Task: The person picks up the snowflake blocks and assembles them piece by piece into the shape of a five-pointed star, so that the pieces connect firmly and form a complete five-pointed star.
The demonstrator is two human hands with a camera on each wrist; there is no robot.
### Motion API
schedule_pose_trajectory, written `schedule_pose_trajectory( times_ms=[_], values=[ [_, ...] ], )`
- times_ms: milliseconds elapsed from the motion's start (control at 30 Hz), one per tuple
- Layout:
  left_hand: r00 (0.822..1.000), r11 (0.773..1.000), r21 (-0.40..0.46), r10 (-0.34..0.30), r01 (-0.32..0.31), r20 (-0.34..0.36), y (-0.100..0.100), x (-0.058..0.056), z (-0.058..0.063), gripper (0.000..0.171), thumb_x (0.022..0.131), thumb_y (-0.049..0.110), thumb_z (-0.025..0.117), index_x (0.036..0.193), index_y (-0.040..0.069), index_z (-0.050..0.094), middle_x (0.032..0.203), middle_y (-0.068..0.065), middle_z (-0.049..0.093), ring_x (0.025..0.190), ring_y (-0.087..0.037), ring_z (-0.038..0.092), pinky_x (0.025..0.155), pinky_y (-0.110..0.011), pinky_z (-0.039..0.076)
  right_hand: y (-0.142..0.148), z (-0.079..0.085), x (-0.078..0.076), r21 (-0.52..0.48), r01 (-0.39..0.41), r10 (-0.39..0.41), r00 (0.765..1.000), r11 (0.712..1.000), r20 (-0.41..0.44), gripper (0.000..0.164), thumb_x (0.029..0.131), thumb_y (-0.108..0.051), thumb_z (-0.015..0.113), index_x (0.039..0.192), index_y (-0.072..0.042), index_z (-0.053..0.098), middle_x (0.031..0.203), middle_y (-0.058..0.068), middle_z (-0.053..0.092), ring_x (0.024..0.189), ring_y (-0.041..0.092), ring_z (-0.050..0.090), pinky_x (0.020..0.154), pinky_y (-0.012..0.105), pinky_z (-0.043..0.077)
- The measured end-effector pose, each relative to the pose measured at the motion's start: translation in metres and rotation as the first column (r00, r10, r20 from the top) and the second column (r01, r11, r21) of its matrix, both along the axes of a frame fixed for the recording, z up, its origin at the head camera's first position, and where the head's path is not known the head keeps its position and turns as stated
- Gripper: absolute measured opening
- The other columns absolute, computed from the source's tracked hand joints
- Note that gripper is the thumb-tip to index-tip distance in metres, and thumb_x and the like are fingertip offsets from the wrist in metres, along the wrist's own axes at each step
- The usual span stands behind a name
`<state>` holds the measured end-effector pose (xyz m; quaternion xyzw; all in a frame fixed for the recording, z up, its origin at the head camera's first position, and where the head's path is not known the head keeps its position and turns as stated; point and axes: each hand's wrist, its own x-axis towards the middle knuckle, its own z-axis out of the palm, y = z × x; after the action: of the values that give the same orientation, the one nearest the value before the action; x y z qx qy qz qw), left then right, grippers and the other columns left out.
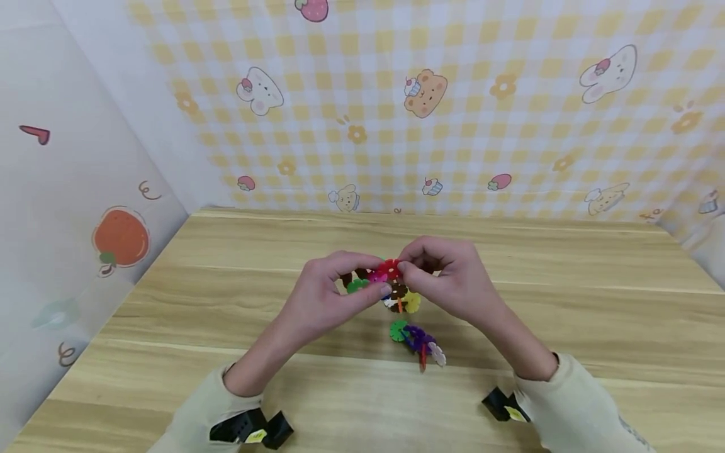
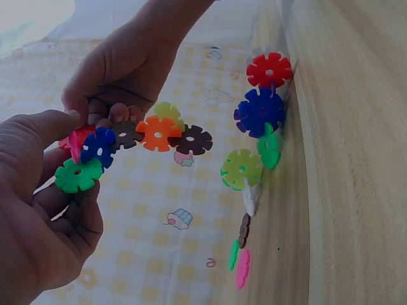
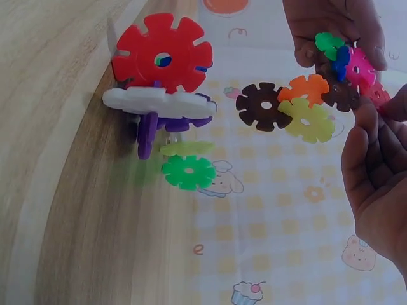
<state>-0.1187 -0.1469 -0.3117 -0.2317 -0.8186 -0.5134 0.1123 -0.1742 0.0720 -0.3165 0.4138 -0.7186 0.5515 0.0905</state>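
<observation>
Both hands meet above the table at a linked string of notched plastic discs. My left hand [image 1: 328, 292] pinches it near a pink disc [image 3: 358, 68], between thumb and index finger. A red disc [image 1: 389, 269] next to the pink one is pinched by the right hand [image 1: 453, 280]. Blue [image 2: 105, 141] and green discs [image 2: 76, 175] sit by the left fingers. From the joined part hang brown [image 3: 262, 121], orange [image 2: 152, 140] and yellow discs [image 3: 308, 127]. Fingers partly cover the joint between red and pink.
On the wooden table [image 1: 226, 377], closer to the body, lies a joined cluster of green [image 1: 399, 330], purple [image 1: 418, 340], red and white discs. Farther pieces, including white [image 2: 249, 200], brown [image 2: 245, 230] and pink ones [image 2: 243, 268], lie behind the hands. A patterned cloth [image 1: 481, 126] hangs behind.
</observation>
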Motion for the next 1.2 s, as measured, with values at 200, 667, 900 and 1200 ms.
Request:
schedule_pose_trajectory(
  times_ms=[200, 667, 900, 1200],
  values=[
    [1.0, 0.999, 0.045, 0.014, -0.014, -0.002, -0.001, 0.0, 0.001, 0.017, 0.091, 0.01, 0.078, 0.108, 0.013, 0.079, 0.103, 0.004, 0.078, 0.089, -0.013, 0.068, 0.077, -0.032, 0.054, -0.004, 0.002, 0.004, 0.005, 0.022, -0.022, 1.0, 1.0, 0.011, 0.016, 0.091, 0.007, 0.065, 0.089, -0.007, 0.073, 0.074, 0.001, 0.072, 0.055, 0.01, 0.058, 0.047, 0.022, 0.045],
    [0.985, 0.982, 0.095, 0.158, -0.164, 0.067, -0.02, -0.01, 0.003, 0.016, 0.091, 0.011, 0.077, 0.107, 0.01, 0.078, 0.096, -0.001, 0.077, 0.08, -0.018, 0.067, 0.065, -0.028, 0.051, 0.009, -0.006, -0.017, 0.431, 0.123, -0.258, 0.927, 0.894, 0.271, 0.009, 0.098, -0.015, 0.067, 0.094, -0.008, 0.069, 0.082, 0.008, 0.07, 0.069, 0.021, 0.063, 0.057, 0.029, 0.052],
    [0.982, 0.979, 0.106, 0.169, -0.177, 0.085, -0.022, -0.01, 0.001, 0.014, 0.092, 0.011, 0.075, 0.106, 0.01, 0.078, 0.096, -0.002, 0.077, 0.079, -0.018, 0.068, 0.064, -0.028, 0.052, 0.004, -0.026, -0.021, 0.623, 0.023, -0.269, 0.914, 0.782, 0.304, 0.039, 0.09, -0.034, 0.078, 0.113, -0.004, 0.067, 0.091, 0.004, 0.068, 0.081, 0.017, 0.061, 0.071, 0.03, 0.052],
    [0.982, 0.976, 0.145, 0.142, -0.16, 0.122, -0.015, -0.009, -0.002, 0.013, 0.091, 0.01, 0.075, 0.104, 0.008, 0.077, 0.096, -0.005, 0.077, 0.079, -0.019, 0.068, 0.064, -0.027, 0.053, 0.008, -0.023, -0.022, 0.565, -0.013, -0.302, 0.835, 0.825, 0.46, 0.02, 0.094, -0.027, 0.071, 0.095, -0.007, 0.071, 0.085, 0.006, 0.068, 0.074, 0.02, 0.062, 0.066, 0.032, 0.055]
  ],
)
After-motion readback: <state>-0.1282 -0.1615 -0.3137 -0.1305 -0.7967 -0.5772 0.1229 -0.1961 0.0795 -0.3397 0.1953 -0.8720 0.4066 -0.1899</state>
